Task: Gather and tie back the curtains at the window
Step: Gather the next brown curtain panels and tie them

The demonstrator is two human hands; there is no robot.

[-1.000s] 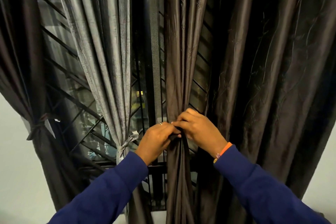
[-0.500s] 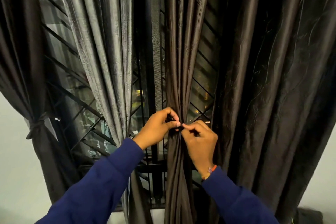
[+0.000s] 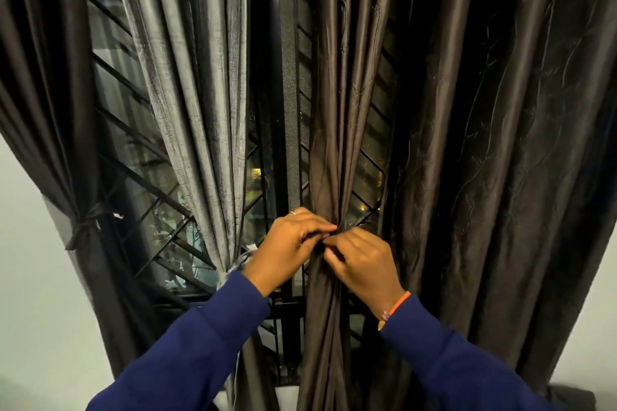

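At centre frame: I see the brown curtain (image 3: 337, 130) gathered into one narrow bunch, hanging straight down in front of the window grille (image 3: 147, 183).
Left hand: my left hand (image 3: 287, 248) comes in from 7 o'clock, fingers curled, pinching something dark at the bunch's waist; I judge it to be an end of the tie (image 3: 340, 228).
Right hand: my right hand (image 3: 364, 264) comes in from 5 o'clock, fingers curled in toward the same spot, fingertips almost meeting the left ones. It looks to be pinching the other end, though the tie itself is mostly hidden.
Tie: only a short dark strip shows, at 12 o'clock from the knuckles; I cannot tell whether a knot has formed.
Done already: the grey curtain (image 3: 200, 103) at 9 o'clock from my hands is cinched by its tie, and the far dark curtain (image 3: 43, 110) beyond it is cinched too.
Left to do: the wide dark curtain (image 3: 500, 160) at 3 o'clock hangs loose.
Step in hand: tying off the brown bunch, I judge.
How to do it well: I keep the folds pinched tight so none slips out, pull both ends evenly and sideways, and seat the knot at the height of the grey one. The cloth looks slippery, so I would snug it firmly before letting go.
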